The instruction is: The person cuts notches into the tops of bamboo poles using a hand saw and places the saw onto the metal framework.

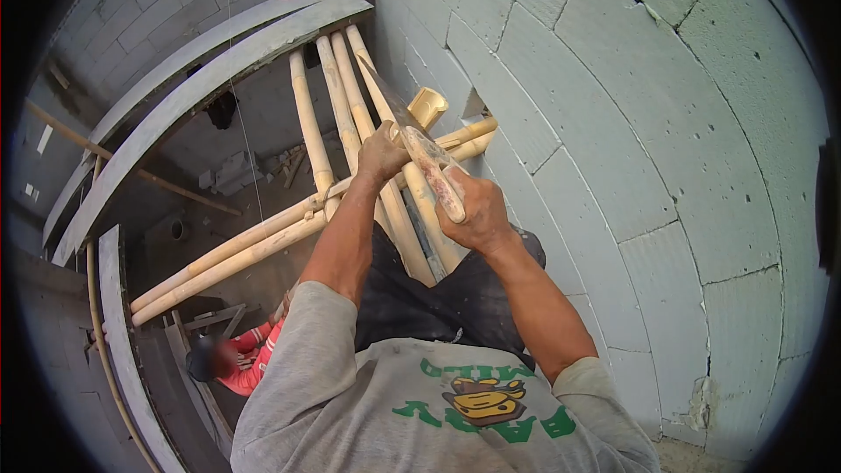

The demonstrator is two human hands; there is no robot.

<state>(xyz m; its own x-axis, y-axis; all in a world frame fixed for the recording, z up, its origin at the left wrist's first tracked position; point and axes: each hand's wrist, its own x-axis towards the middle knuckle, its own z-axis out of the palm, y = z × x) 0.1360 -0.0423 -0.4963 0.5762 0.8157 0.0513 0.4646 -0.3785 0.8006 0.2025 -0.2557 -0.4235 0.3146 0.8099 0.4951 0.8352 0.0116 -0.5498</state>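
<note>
My right hand (477, 210) is wrapped around the worn wooden handle of a hand saw (429, 166). The saw's blade points up and away, seen nearly edge-on. Close beside the blade, my left hand (383, 154) is closed on a bamboo pole (350, 184); its fingertips are partly hidden. Just beyond the saw is a short, hollow bamboo piece (427, 107) with a pale cut end. Several long bamboo poles (344, 96) run under my hands, crossed by a pair of bamboo poles (236, 254) that reach toward the wall.
A grey block wall (596, 123) rises on the right, with a hole where the pole ends sit. Long grey planks (210, 44) span an open drop at left. Below, a person in a red top (250, 359) and dark cap is near a wooden frame. A thin string hangs down.
</note>
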